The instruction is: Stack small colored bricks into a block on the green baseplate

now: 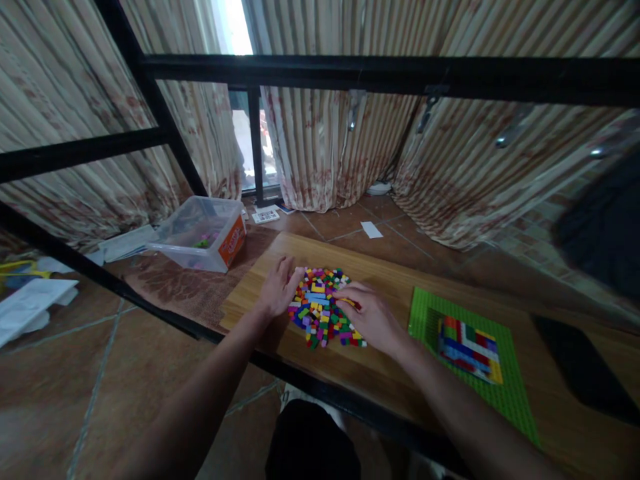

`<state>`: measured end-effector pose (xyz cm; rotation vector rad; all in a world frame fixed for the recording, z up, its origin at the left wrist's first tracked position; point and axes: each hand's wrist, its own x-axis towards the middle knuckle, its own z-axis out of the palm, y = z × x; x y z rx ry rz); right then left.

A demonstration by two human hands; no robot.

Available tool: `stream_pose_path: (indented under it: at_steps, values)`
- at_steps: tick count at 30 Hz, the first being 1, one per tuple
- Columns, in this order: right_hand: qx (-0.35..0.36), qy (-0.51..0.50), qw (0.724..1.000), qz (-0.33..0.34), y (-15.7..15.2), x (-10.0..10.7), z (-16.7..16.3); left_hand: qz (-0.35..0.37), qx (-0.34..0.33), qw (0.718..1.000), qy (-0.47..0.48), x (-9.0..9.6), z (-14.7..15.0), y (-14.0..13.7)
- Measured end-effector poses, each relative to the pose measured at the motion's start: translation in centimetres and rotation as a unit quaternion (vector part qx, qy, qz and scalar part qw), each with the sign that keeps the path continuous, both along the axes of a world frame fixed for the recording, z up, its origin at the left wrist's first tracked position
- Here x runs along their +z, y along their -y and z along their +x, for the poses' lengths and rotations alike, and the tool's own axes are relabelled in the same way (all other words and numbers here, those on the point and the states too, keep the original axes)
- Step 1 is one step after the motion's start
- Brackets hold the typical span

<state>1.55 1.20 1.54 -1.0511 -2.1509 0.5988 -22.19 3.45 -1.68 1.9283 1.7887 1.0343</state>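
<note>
1. Plastic bricks, many colours, lie in a loose pile (pixel 320 313) on the wooden surface (pixel 385 270), between the two hands. Most lie flat or jumbled; a few light-blue bars show near the middle.

2. Right hand (pixel 367 312): over the pile's right side, fingers curled and drawn narrow. A yellow-and-red piece (pixel 350 303) shows at the fingertips and appears pinched; whether it is one brick or several joined, cannot tell.

3. Left hand (pixel 276 287): at the pile's left edge, fingers spread rather wide, thumb towards the bricks. No brick seen in its grasp; underside of palm hidden.

4. Handling, judged: grip small bricks by opposite sides, studs uncovered, and press lightly so neighbours do not scatter. Left hand serves well as a fence; keep it low and still.

5. Pose: both forearms reach forward from the near side and converge on the pile, the right one passing close to the green baseplate (pixel 423 303).

6. Further out: a layered brick block (pixel 470 350) sits on that baseplate; a clear bin (pixel 207 259) stands beyond the surface's left end.
</note>
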Motion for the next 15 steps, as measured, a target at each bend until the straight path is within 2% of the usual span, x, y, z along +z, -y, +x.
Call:
stream_pose_path:
  at_steps: [2, 6, 8, 10, 12, 15]
  values:
    - [-0.065, -0.032, 0.997, -0.015, 2.0, -0.6, 1.6, 0.0, -0.009, 1.0, -0.025, 0.8, 0.6, 1.7]
    - [-0.193, -0.079, 0.977, -0.049, 5.8, -1.8, 5.0, 0.008, -0.057, 0.992, -0.112, 1.2, 1.3, 7.3]
    - [-0.202, -0.071, 0.975, -0.062, 7.1, -2.2, 5.8, 0.007, -0.051, 0.987, -0.151, 0.7, 1.6, 9.4]
    - [-0.185, -0.062, 0.979, -0.062, 7.5, -2.2, 5.7, 0.012, -0.039, 0.984, -0.172, 0.1, 1.8, 10.4]
    - [-0.167, -0.052, 0.983, -0.049, 6.6, -1.7, 5.0, 0.016, -0.031, 0.982, -0.183, -0.4, 2.1, 10.2]
    - [-0.146, 0.0, 0.989, -0.028, 3.4, -0.6, 3.0, 0.018, -0.029, 0.98, -0.194, -0.8, 2.2, 9.3]
